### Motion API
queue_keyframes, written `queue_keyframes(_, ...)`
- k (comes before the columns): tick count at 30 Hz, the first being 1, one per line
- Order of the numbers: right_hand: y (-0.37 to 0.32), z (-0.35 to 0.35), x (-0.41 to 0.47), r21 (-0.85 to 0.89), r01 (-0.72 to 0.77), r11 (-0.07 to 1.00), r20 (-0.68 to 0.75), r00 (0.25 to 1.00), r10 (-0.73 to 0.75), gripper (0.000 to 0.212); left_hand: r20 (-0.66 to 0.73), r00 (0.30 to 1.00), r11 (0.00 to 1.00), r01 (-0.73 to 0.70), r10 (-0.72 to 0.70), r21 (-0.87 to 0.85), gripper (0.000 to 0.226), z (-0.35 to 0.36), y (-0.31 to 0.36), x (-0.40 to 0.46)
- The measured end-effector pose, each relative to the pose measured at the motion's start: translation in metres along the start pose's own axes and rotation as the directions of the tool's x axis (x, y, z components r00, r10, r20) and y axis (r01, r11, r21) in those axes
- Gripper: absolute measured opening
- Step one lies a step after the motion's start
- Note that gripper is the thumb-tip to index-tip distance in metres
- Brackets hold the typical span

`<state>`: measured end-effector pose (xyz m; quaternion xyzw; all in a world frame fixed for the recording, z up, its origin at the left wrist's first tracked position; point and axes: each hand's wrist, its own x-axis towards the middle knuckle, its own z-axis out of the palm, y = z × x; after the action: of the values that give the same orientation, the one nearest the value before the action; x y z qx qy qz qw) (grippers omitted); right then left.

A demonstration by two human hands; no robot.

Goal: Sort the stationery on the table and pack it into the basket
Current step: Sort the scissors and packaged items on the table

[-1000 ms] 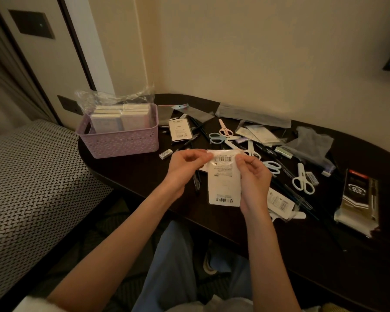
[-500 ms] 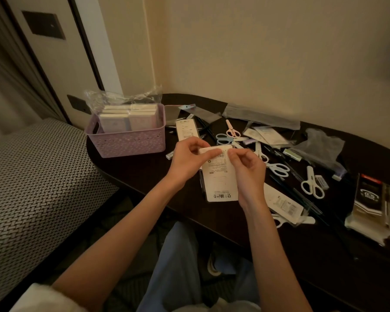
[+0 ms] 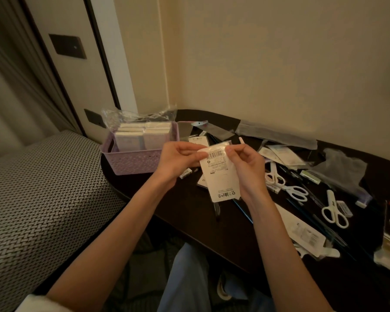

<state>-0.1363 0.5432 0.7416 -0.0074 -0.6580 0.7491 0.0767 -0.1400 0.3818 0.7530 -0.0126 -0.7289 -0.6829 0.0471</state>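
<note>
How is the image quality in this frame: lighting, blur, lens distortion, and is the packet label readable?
Head view: dim, warm lighting; the dark table swallows detail. Wide-angle bending shows in the door frame. The white packet, pinched by the left hand and right hand, shows a barcode, but its fine print is too soft to read. Scissors look slightly smeared.

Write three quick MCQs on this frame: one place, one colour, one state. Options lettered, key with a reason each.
1. Where is the basket?
A. at the table's left end
B. on the floor
C. on the person's lap

2. What colour is the basket?
A. green
B. lilac
C. black

3. What are the left hand and right hand doing?
A. both resting flat on the table
B. both pinching the top of the white packet
C. only the right holds scissors

Key: A, it stands on the dark table by its left edge; B, its woven wall is pale purple; B, fingers of both hands meet at the packet's barcode end.
</note>
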Motion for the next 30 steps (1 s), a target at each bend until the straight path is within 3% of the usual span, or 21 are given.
queue_keyframes(7, -0.002, 0.026, 0.033, -0.165, -0.051, 0.985, 0.242, 0.966, 0.091, 0.024, -0.160, 0.964, 0.944, 0.160, -0.213, -0.290, 0.018, -0.033, -0.013, 0.017)
queue_keyframes(10, 0.001, 0.034, 0.046, -0.273, -0.080, 0.959, 0.338, 0.925, 0.174, 0.028, -0.256, 0.940, 0.910, 0.112, -0.227, -0.399, 0.015, -0.055, -0.017, 0.029)
queue_keyframes(13, 0.000, 0.053, 0.064, -0.315, 0.021, 0.949, 0.394, 0.913, 0.110, 0.016, -0.345, 0.920, 0.909, 0.029, -0.186, -0.415, 0.013, -0.075, -0.012, 0.043)
queue_keyframes(15, -0.004, 0.072, 0.082, -0.323, 0.156, 0.934, 0.405, 0.914, -0.013, 0.012, -0.375, 0.922, 0.953, -0.024, -0.096, -0.303, 0.012, -0.091, -0.004, 0.053)
queue_keyframes(17, -0.010, 0.094, 0.101, -0.339, 0.268, 0.902, 0.416, 0.902, -0.112, 0.014, -0.380, 0.923, 0.994, -0.085, 0.054, -0.066, 0.015, -0.110, 0.005, 0.064)
queue_keyframes(20, -0.012, 0.126, 0.123, -0.376, 0.351, 0.858, 0.434, 0.884, -0.171, 0.017, -0.354, 0.907, 0.948, -0.125, 0.228, 0.291, 0.019, -0.138, 0.013, 0.079)
queue_keyframes(30, 0.032, 0.171, 0.151, -0.534, 0.341, 0.774, 0.539, 0.842, 0.000, 0.027, -0.277, 0.950, 0.849, 0.025, 0.144, 0.528, 0.011, -0.186, -0.027, 0.099)
